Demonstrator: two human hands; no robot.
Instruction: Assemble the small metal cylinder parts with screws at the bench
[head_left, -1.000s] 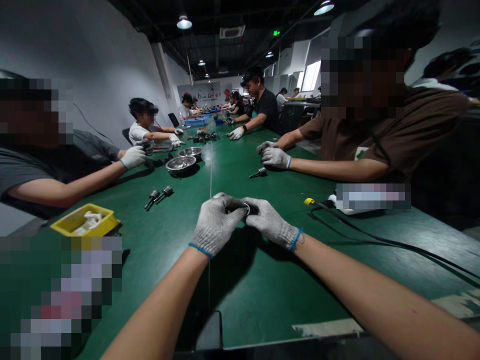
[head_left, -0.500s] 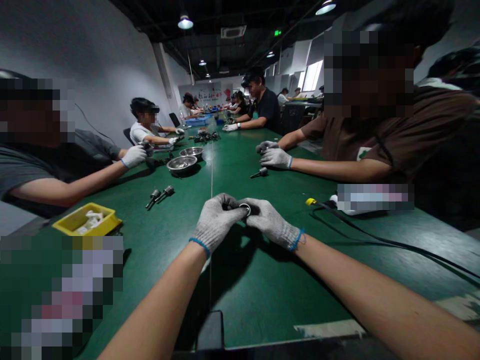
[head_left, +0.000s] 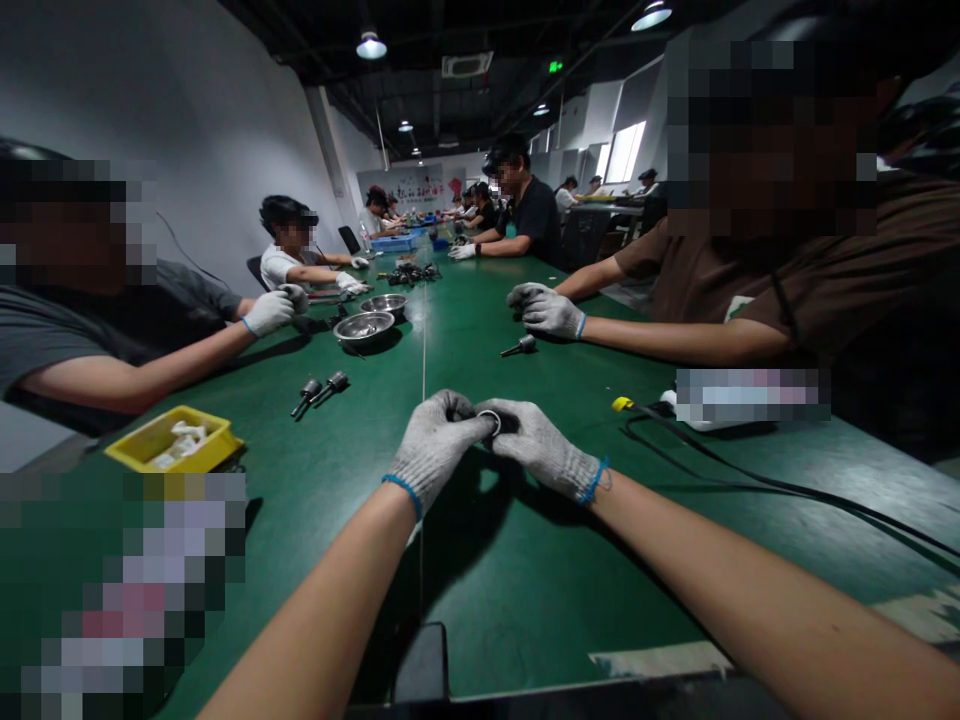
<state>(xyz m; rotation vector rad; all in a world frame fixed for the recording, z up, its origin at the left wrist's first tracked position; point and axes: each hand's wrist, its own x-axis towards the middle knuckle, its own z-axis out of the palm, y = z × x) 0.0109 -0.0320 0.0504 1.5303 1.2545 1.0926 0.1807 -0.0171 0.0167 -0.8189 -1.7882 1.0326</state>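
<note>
Both my hands wear pale knit gloves with blue cuffs and meet above the green table point(head_left: 480, 600). Between them is a small dark round part with a shiny ring-shaped rim point(head_left: 493, 422); fingers hide most of it. My left hand point(head_left: 437, 447) is closed on its left side, thumb pressed near the rim. Wrapped round the other side, my right hand point(head_left: 541, 450) grips the same part. Beyond my hands lie two metal pieces, each a cylindrical head on a thin shaft point(head_left: 330, 388), and a similar shafted piece point(head_left: 519, 346) is farther right.
At left stands a yellow bin point(head_left: 217, 445) with white items in it. Two steel bowls point(head_left: 364, 328) sit farther back. A black cable point(head_left: 720, 465) with a yellow end crosses the right side. Co-workers' gloved hands point(head_left: 553, 312) work on both sides.
My hands stay nearly still, holding the round part, with only a tiny shift of the left. The co-worker at right has leaned slightly to the right.
</note>
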